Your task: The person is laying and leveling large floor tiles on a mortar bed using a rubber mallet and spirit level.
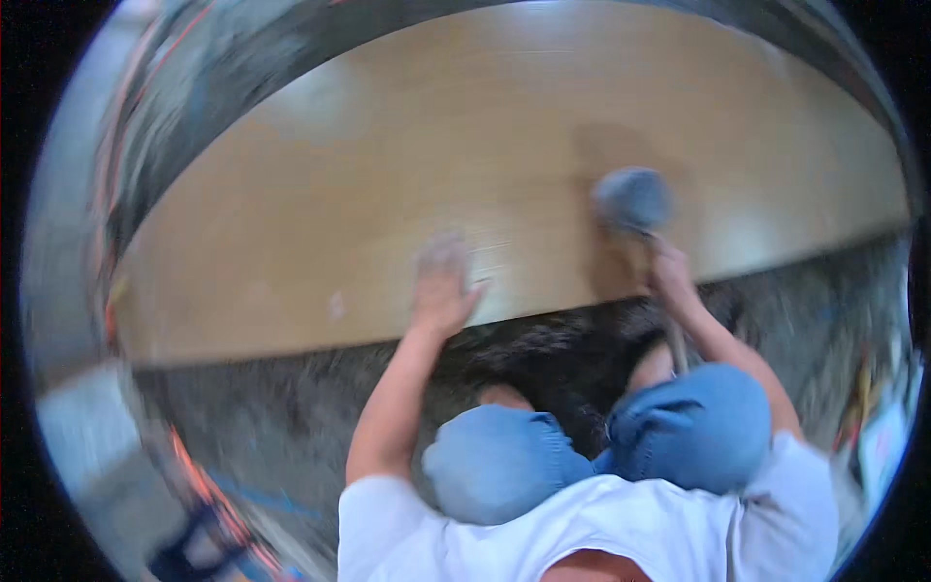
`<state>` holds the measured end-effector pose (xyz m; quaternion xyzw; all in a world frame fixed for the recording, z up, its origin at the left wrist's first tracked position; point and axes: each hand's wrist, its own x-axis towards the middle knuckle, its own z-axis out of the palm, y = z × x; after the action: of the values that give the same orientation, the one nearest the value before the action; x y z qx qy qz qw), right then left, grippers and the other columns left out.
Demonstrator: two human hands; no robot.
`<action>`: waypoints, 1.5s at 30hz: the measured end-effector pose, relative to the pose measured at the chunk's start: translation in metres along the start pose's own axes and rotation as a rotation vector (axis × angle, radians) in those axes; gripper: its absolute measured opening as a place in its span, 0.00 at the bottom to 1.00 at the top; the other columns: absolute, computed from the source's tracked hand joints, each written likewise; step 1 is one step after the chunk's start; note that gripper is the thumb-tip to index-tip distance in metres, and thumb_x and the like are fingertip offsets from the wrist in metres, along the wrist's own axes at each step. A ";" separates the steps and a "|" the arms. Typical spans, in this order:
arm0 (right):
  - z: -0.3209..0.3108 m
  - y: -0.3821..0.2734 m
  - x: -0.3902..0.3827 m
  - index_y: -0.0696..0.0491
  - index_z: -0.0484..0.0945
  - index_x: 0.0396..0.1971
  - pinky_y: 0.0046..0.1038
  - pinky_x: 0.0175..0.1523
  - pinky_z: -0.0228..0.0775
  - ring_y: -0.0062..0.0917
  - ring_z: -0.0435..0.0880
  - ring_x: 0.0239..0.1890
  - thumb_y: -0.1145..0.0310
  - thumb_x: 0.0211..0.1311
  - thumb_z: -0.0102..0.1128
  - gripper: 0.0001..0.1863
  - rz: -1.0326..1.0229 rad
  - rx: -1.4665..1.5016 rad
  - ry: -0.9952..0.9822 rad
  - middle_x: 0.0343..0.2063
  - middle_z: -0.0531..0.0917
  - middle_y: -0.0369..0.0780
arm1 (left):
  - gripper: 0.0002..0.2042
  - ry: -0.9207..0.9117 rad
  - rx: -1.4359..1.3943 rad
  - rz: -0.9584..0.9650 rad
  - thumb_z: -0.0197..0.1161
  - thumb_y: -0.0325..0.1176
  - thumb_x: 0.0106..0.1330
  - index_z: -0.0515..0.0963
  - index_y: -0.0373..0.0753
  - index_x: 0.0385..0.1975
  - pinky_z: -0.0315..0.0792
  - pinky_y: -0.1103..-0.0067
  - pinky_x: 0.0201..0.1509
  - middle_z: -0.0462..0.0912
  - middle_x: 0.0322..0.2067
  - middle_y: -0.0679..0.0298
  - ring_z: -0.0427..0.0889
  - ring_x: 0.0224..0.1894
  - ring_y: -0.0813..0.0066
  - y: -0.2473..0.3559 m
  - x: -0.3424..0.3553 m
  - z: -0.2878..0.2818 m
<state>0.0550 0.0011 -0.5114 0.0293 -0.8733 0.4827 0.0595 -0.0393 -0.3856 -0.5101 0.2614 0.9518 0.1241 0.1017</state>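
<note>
Before my bent knees lies a wide, light-brown wooden floor surface (pixel 369 184) with a smooth, slightly shiny face. My left hand (pixel 445 289) rests palm-down on it near its closer edge, thumb apart from the slightly blurred fingers. To the right, my right hand (pixel 671 275) is wrapped round the handle of a mallet. The grey, rounded head of the mallet (pixel 633 200) is over the wooden surface, beyond my fist, and casts a shadow there. Whether the head touches the wood I cannot tell. Its handle extends back toward my right knee.
Rough grey concrete (pixel 291 412) borders the wood on the near side. An orange cord (pixel 208 495) runs along the lower left, close to a pale flat block (pixel 89 422) and a dark object (pixel 199 548). Blurred items (pixel 878 432) lie at the right rim.
</note>
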 end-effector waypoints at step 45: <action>-0.276 0.152 0.123 0.59 0.75 0.42 0.43 0.44 0.72 0.51 0.80 0.39 0.59 0.57 0.56 0.20 1.086 -0.111 0.633 0.33 0.81 0.56 | 0.41 -0.283 0.285 0.392 0.51 0.55 0.61 0.53 0.24 0.63 0.33 0.52 0.72 0.48 0.67 0.40 0.41 0.71 0.43 0.221 0.327 0.024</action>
<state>-0.0624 0.3163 -0.4773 -0.5657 -0.7274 0.3834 0.0628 -0.2043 -0.0262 -0.5112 0.4671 0.8672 -0.0314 0.1699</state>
